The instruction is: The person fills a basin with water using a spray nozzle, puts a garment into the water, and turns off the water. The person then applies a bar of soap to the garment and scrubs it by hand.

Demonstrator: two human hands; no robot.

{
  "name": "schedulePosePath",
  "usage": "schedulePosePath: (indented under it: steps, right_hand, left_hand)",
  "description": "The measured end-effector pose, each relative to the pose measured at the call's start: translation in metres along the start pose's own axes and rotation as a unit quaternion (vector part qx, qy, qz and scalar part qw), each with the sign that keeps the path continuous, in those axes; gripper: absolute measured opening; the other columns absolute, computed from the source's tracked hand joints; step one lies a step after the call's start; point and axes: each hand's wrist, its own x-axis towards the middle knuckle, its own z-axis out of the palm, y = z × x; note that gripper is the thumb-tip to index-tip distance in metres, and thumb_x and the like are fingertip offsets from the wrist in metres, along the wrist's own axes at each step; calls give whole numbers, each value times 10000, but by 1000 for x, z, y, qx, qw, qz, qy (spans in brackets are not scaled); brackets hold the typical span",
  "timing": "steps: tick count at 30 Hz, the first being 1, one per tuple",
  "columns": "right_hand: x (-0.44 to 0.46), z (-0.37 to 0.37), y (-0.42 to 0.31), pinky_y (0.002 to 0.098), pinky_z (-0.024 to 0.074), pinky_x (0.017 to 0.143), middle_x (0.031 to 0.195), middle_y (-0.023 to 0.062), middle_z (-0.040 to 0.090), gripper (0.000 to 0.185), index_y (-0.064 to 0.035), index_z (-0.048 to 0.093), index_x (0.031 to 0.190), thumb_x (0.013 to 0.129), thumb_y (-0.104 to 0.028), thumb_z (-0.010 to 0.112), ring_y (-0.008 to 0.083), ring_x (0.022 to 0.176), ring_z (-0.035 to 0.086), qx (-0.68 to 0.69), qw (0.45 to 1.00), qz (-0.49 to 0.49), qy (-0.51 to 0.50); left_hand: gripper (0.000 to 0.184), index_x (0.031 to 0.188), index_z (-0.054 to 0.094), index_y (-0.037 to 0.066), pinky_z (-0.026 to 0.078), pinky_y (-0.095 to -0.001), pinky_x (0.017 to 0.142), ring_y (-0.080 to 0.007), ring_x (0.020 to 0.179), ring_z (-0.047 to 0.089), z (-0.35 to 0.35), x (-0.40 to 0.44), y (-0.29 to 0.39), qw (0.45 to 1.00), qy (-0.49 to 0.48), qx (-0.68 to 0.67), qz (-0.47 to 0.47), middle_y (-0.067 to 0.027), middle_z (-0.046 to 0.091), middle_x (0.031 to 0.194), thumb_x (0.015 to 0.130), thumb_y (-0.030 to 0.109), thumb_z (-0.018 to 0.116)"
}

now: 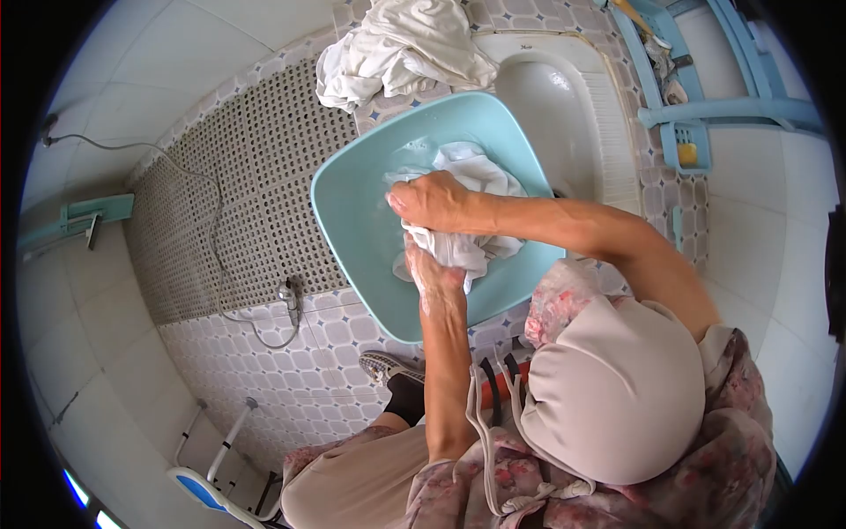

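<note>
A wet white cloth [480,176] lies bunched in a light-blue plastic basin [370,273], with shallow soapy water around it. My right hand [430,202] is closed in a fist on the cloth near the basin's middle. Just below it, my left hand [432,267] grips the same cloth, its skin wet with suds. Folds of the cloth cover part of the left fingers. Both hands are close together inside the basin.
Off-white laundry [401,53] is heaped behind the basin, beside a squat toilet [555,115]. A perforated mat [264,167], a shower head with hose [288,295] and a folding seat [207,489] are at left. A blue rack [687,110] stands right.
</note>
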Motion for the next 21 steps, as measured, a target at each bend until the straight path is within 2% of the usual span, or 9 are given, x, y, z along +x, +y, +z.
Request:
schedulePosePath:
  steps: [1, 2, 4, 7, 10, 12, 16, 18, 21]
  right_hand:
    - [-8, -2, -13, 436, 522, 490, 581, 137, 578, 152, -69, 546, 772, 827, -202, 593, 312, 548, 641, 55, 998, 12, -8]
    - [-18, -3, -33, 445, 534, 516, 578, 125, 569, 144, -78, 546, 760, 813, -204, 589, 317, 566, 645, 47, 998, -37, -7]
    - [-35, -21, -74, 454, 545, 540, 575, 112, 539, 113, -103, 549, 748, 799, -200, 576, 320, 587, 644, 42, 971, -213, 98]
    - [-34, -1, -58, 427, 528, 480, 569, 122, 566, 142, -95, 545, 732, 831, -196, 560, 313, 548, 640, 20, 989, -140, 34]
    - [1, -14, -10, 418, 516, 441, 576, 133, 604, 169, -84, 580, 763, 877, -203, 543, 319, 538, 652, -10, 998, 22, 49]
    - [-6, -22, -26, 414, 523, 456, 607, 155, 626, 170, -76, 585, 769, 875, -203, 546, 326, 554, 659, 8, 999, 38, 16]
    - [-51, -16, -75, 430, 522, 448, 552, 138, 574, 148, -78, 574, 790, 863, -204, 601, 293, 629, 679, 7, 982, -174, 68]
    - [-49, -10, -72, 426, 526, 457, 569, 146, 588, 170, -77, 575, 774, 879, -211, 575, 304, 625, 680, 15, 984, -167, 53]
    - [-9, -10, -23, 425, 539, 496, 610, 161, 616, 222, -74, 575, 746, 911, -214, 521, 331, 625, 681, 40, 999, 3, -17]
  left_hand:
    - [274, 1078, 611, 50, 503, -289, 727, -166, 821, 620, 3, 9, -6, 938, 126, 313, 77, -49, 621, 938, 835, 175, 636]
    - [281, 1094, 606, 47, 506, -284, 744, -172, 836, 628, 3, 25, -18, 764, 236, 582, 148, -48, 625, 938, 854, 191, 628]
    - [270, 1113, 603, 57, 510, -280, 771, -177, 867, 635, -22, 52, -32, 609, 230, 731, 206, -43, 631, 943, 889, 207, 598]
    - [230, 1124, 610, 100, 513, -281, 797, -174, 911, 634, -110, 89, -30, 844, -57, 498, 193, -34, 635, 959, 936, 206, 534]
    - [247, 1154, 590, 109, 516, -294, 816, -177, 953, 622, -70, 56, -17, 975, -91, 201, 5, -35, 624, 1010, 949, 226, 516]
    - [259, 1174, 577, 116, 517, -302, 828, -179, 980, 614, -63, 51, -14, 985, -86, 145, -25, -36, 616, 1044, 958, 240, 504]
    - [283, 1213, 550, 129, 520, -319, 853, -183, 1036, 598, -97, 69, -16, 974, -141, 178, 17, -38, 600, 1112, 976, 267, 481]
    - [295, 1233, 537, 135, 522, -327, 865, -185, 1063, 590, -109, 77, -16, 933, -160, 314, 76, -39, 593, 1146, 985, 281, 469]
    - [313, 1262, 516, 145, 524, -339, 883, -189, 1105, 578, -98, 73, -17, 882, -177, 415, 136, -40, 581, 1197, 999, 301, 451]
